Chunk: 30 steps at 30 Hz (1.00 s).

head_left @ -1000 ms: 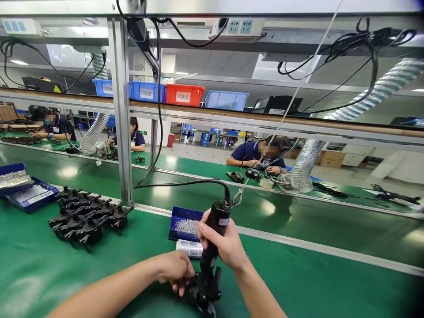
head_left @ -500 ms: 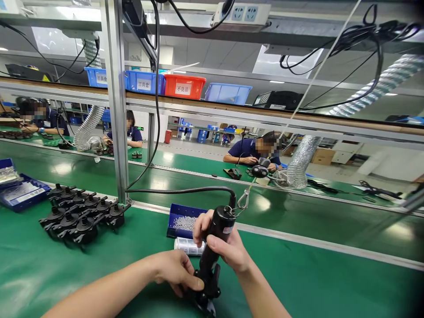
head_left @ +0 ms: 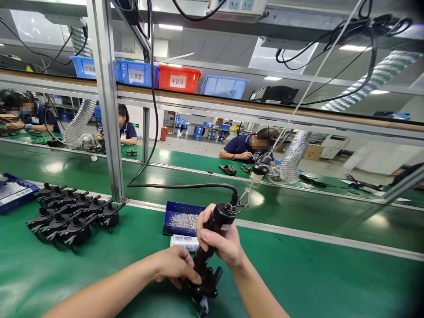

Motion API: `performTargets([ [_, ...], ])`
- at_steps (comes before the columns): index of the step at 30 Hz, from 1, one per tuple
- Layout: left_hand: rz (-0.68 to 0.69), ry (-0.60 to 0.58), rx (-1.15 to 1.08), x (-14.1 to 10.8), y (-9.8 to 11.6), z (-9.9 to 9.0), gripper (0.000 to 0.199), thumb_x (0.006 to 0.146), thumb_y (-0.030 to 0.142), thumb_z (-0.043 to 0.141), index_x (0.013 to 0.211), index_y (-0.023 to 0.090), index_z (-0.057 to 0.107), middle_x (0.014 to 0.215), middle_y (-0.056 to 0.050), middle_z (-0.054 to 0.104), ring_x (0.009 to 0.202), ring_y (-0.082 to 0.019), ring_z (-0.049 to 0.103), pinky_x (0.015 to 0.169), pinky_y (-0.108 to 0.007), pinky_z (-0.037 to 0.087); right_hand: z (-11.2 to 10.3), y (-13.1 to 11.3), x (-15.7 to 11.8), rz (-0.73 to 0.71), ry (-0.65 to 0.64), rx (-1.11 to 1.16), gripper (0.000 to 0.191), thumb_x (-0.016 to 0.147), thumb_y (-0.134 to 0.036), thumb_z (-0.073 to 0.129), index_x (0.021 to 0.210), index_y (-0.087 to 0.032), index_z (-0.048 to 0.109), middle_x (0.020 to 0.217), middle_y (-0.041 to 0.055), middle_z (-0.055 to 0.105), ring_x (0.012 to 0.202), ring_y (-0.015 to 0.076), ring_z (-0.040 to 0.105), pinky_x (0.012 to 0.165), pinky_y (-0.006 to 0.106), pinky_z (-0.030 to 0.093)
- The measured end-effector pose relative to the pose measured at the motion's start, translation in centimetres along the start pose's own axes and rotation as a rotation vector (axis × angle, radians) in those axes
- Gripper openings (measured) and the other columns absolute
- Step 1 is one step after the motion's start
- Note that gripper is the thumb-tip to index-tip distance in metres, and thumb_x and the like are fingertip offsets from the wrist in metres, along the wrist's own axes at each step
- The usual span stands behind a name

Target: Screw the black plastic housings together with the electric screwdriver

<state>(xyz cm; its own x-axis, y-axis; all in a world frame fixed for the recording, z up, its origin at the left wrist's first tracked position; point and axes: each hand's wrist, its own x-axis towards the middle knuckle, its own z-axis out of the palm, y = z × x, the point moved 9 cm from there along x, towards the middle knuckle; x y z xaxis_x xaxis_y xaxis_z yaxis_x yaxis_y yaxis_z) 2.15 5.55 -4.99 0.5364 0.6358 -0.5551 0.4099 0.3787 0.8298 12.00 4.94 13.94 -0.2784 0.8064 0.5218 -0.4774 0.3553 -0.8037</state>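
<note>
My right hand (head_left: 221,238) is wrapped round a black electric screwdriver (head_left: 222,216), which tilts with its lower end down at a black plastic part (head_left: 209,282). A cable and a wire loop lead from the tool's top. The fingers of my left hand (head_left: 179,267) grip that plastic part from the left, near the green mat. The screwdriver's tip is hidden by my left hand and the part. Just behind the hands are a blue tray (head_left: 168,230) of small shiny screws and a clear roll with white labels (head_left: 183,242).
Several similar black assemblies (head_left: 76,227) stand in rows at left, beside a blue bin (head_left: 20,198). A metal post (head_left: 107,106) rises behind them. The tool's black cable (head_left: 185,185) crosses the back. Co-workers (head_left: 251,145) sit across the line.
The view has shifted slightly, so the background sits a little left and higher. The plastic part has turned a little under the screwdriver; both hands keep their grips.
</note>
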Motion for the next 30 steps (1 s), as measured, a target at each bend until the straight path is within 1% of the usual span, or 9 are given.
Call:
performTargets([
  [5, -0.021, -0.017, 0.051, 0.5, -0.1, 0.4, 0.043, 0.051, 0.035, 0.099, 0.072, 0.022, 0.064, 0.071, 0.004, 0.065, 0.064, -0.015, 0.06, 0.056, -0.028, 0.053, -0.8, -0.1, -0.1, -0.015, 0.236, -0.212, 0.027, 0.091, -0.036, 0.09, 0.097, -0.021, 0.068, 0.075, -0.0015, 0.07, 0.052, 0.0105, 0.059, 0.051, 0.024, 0.048],
  [10, -0.021, -0.045, 0.061, 0.5, 0.6, 0.2, 0.033, 0.051, 0.032, 0.097, 0.066, 0.02, 0.07, 0.07, 0.002, 0.065, 0.063, -0.013, 0.054, 0.051, -0.024, 0.043, 1.1, -0.2, -0.2, -0.008, 0.032, -0.089, 0.028, 0.091, -0.036, 0.091, 0.099, -0.022, 0.068, 0.076, -0.0015, 0.071, 0.05, 0.0103, 0.058, 0.049, 0.024, 0.047],
  [12, -0.036, -0.052, 0.059, 0.5, 0.7, -0.1, 0.035, 0.049, 0.031, 0.099, 0.065, 0.019, 0.07, 0.068, 0.002, 0.063, 0.06, -0.013, 0.051, 0.048, -0.024, 0.039, 0.7, -0.6, -0.2, -0.04, 0.078, -0.084, 0.026, 0.092, -0.034, 0.09, 0.099, -0.023, 0.068, 0.076, -0.0021, 0.071, 0.05, 0.0099, 0.058, 0.049, 0.023, 0.047],
  [14, -0.052, -0.07, 0.054, 0.6, 0.8, -0.3, 0.037, 0.048, 0.031, 0.1, 0.065, 0.019, 0.07, 0.068, 0.001, 0.064, 0.059, -0.012, 0.05, 0.048, -0.025, 0.04, 0.0, -0.9, -0.3, -0.069, 0.159, -0.116, 0.023, 0.094, -0.034, 0.089, 0.099, -0.023, 0.069, 0.076, -0.0021, 0.072, 0.051, 0.0097, 0.059, 0.051, 0.022, 0.049],
  [16, -0.068, -0.083, 0.046, 0.7, 0.8, -0.4, 0.035, 0.049, 0.028, 0.099, 0.064, 0.018, 0.069, 0.067, 0.001, 0.063, 0.058, -0.012, 0.049, 0.049, -0.025, 0.041, -0.3, -1.0, -0.3, -0.083, 0.177, -0.118, 0.022, 0.094, -0.033, 0.088, 0.1, -0.023, 0.07, 0.078, -0.0015, 0.073, 0.053, 0.0096, 0.06, 0.052, 0.022, 0.05],
  [21, -0.085, -0.086, 0.019, 0.9, 0.7, -0.1, 0.028, 0.051, 0.021, 0.092, 0.06, 0.018, 0.066, 0.066, 0.001, 0.063, 0.058, -0.012, 0.05, 0.049, -0.025, 0.042, 0.2, -0.9, -0.3, -0.108, 0.012, -0.021, 0.023, 0.094, -0.033, 0.087, 0.104, -0.026, 0.068, 0.081, -0.001, 0.074, 0.05, 0.0094, 0.058, 0.049, 0.022, 0.045],
  [23, -0.089, -0.082, 0.011, 0.8, 0.6, 0.0, 0.028, 0.05, 0.021, 0.092, 0.06, 0.019, 0.065, 0.066, 0.001, 0.064, 0.058, -0.012, 0.05, 0.05, -0.025, 0.043, -0.3, -0.9, -0.4, -0.149, 0.094, -0.086, 0.019, 0.096, -0.031, 0.085, 0.102, -0.025, 0.068, 0.078, -0.0015, 0.073, 0.05, 0.0098, 0.058, 0.049, 0.023, 0.045],
  [27, -0.089, -0.059, 0.005, 0.8, 0.5, -0.2, 0.031, 0.05, 0.021, 0.093, 0.061, 0.019, 0.064, 0.066, 0.001, 0.065, 0.058, -0.012, 0.051, 0.05, -0.025, 0.041, -1.3, -1.3, -1.5, -0.259, 0.425, -0.305, 0.014, 0.098, -0.028, 0.081, 0.1, -0.023, 0.069, 0.075, -0.0012, 0.07, 0.053, 0.0119, 0.059, 0.052, 0.026, 0.049],
  [30, -0.09, -0.051, 0.004, 0.9, 0.5, -0.4, 0.033, 0.049, 0.021, 0.094, 0.063, 0.019, 0.063, 0.068, 0.001, 0.066, 0.058, -0.013, 0.053, 0.048, -0.025, 0.04, -1.0, -1.3, -2.1, -0.288, 0.522, -0.364, 0.018, 0.095, -0.029, 0.083, 0.102, -0.023, 0.069, 0.077, -0.0002, 0.071, 0.054, 0.0128, 0.059, 0.051, 0.027, 0.05],
])
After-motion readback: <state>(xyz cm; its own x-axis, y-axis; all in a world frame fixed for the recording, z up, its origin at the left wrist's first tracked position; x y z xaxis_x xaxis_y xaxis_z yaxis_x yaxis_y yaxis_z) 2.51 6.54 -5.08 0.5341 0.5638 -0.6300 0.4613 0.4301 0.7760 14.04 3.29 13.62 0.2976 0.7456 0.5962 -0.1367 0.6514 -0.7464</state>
